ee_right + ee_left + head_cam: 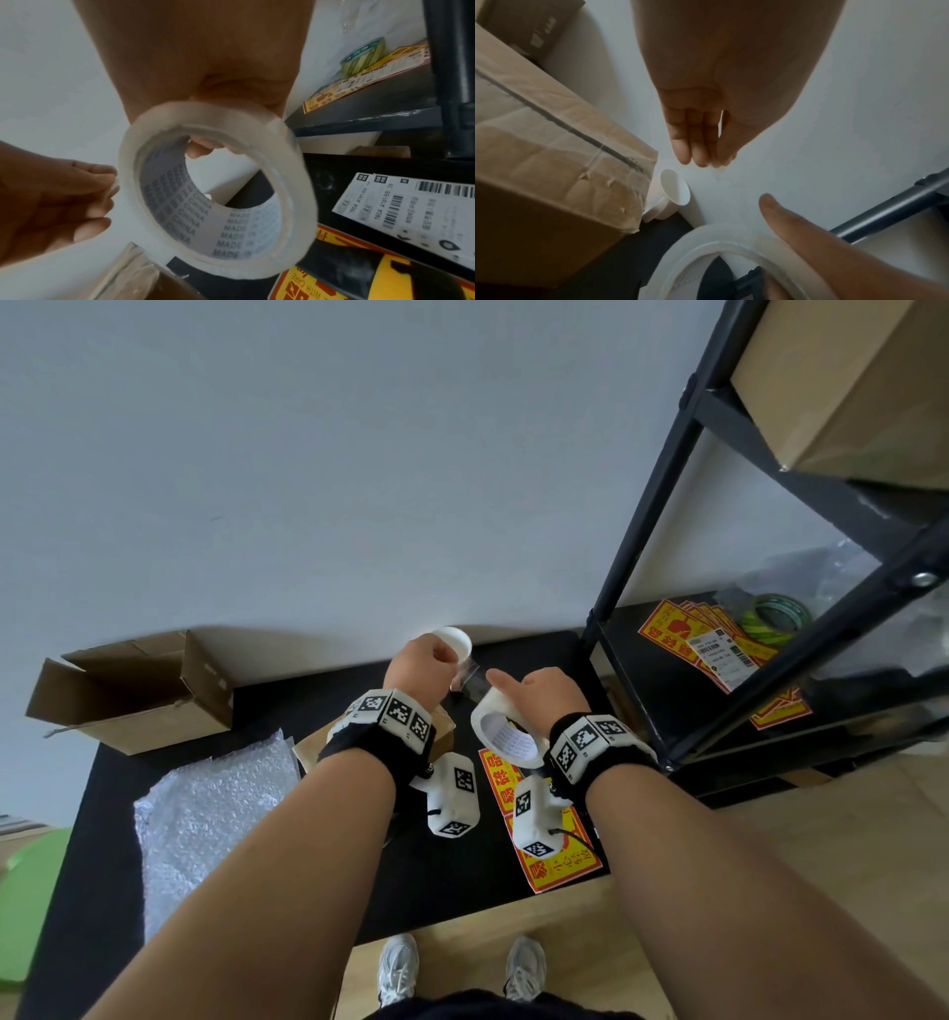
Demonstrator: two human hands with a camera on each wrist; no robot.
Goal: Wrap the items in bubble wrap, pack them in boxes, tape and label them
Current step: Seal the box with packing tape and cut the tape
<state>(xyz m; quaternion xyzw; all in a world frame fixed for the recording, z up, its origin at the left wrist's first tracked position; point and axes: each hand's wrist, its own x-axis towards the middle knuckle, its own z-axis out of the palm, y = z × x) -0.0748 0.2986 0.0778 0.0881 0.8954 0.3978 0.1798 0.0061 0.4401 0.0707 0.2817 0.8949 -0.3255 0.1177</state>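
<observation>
My right hand (539, 693) grips a roll of clear tape (493, 707), fingers through its core and the index finger stretched along the top. In the right wrist view the tape roll (293, 182) fills the middle, its core printed "MADE IN CHINA". My left hand (421, 662) pinches the tape's free end, and a short clear strip (464, 681) runs between the two hands. Both hands hover above a small taped cardboard box (552, 162), seen under my left wrist in the head view as the box (313, 747). A white cup (457, 642) stands behind the left hand by the wall.
An open cardboard box (133, 695) sits at the table's back left, and a bubble wrap sheet (215, 819) lies at the front left. Yellow-red fragile labels (552, 865) lie under my right wrist. A black shelf (642, 588) on the right holds more labels, a shipping label (719, 654) and green tape (775, 618).
</observation>
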